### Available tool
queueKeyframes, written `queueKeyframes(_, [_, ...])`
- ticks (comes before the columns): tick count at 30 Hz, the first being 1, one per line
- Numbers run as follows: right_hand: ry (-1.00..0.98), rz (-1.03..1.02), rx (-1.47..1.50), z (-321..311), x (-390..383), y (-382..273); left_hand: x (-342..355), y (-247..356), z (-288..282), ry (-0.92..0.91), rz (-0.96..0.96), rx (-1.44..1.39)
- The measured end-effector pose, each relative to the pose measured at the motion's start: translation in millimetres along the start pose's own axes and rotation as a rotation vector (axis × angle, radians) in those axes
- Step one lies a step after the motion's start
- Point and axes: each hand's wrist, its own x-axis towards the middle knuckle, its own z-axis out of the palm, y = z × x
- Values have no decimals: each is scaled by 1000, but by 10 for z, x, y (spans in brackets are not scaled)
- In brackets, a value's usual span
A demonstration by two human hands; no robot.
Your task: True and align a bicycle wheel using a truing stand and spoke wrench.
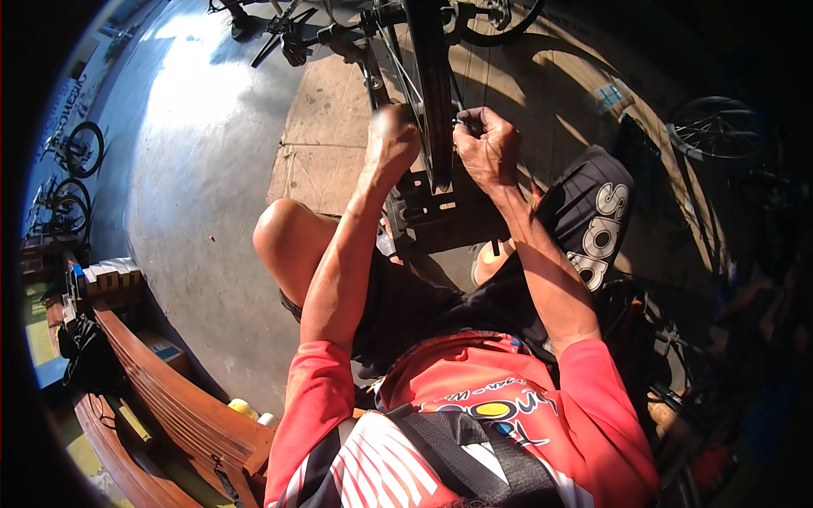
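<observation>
A bicycle's dark tyre and wheel (430, 68) stand upright before me, seen edge-on, beside a fork leg (373, 76). My left hand (391, 148) is closed just left of the tyre, at the lower end of that leg; a blurred patch hides part of it and what it grips. My right hand (489, 148) is closed at the wheel's right side, thumb and forefinger at a small part (460, 124) too small to name. Below both hands is a black slotted metal base (423, 224), between my bent knees.
Cardboard (305, 161) lies under the bicycle on the grey floor (195, 195). Bicycles (80, 151) stand at the far left. Wooden benches (169, 381) with boxes (114, 275) and bags are at lower left. A loose wheel (716, 127) lies at upper right, and dark clutter fills the right edge.
</observation>
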Motion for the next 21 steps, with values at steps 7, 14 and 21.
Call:
queueKeyframes(7, [-24, 5, -22, -29, 1, -52, 9, -100, 3, 2, 57, -68])
queueKeyframes(14, [-30, -22, -62, -37, -1, -31, 135, -279, 15, -73, 57, -227])
queueKeyframes(21, [13, -88, -66, -23, 19, -18, 177, -192, -112, 27, 514, -169])
